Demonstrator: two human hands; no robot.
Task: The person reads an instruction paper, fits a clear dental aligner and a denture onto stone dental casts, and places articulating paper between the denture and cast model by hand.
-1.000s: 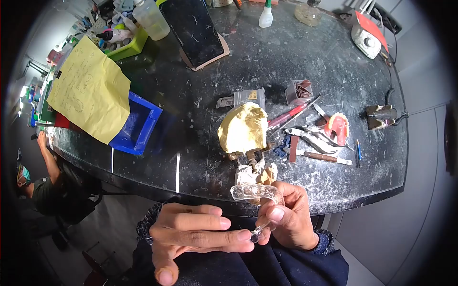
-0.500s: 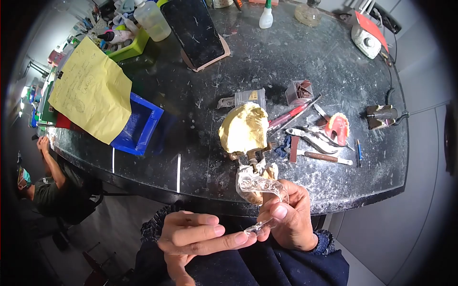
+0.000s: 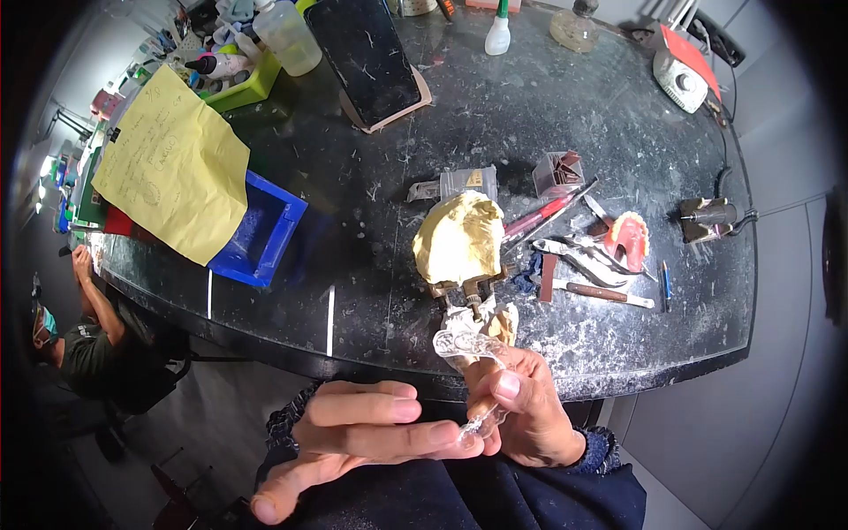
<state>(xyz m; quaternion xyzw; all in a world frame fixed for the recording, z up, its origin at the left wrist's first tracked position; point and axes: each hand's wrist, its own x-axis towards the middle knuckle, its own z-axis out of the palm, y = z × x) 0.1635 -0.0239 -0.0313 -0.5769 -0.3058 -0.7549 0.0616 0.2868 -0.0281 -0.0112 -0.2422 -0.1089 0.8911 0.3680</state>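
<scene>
Head view: clear arch point(image 3: 464, 344), dusty bench point(image 3: 362, 212), floor point(image 3: 238, 397)

The left hand point(image 3: 371, 428) holds its fingers extended toward three o'clock, thumb splayed toward eight; the right hand point(image 3: 534, 411) pinches, thumb toward ten.

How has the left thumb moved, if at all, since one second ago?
Yes: the left thumb has moved farther left of the longer white strip in view.
</scene>
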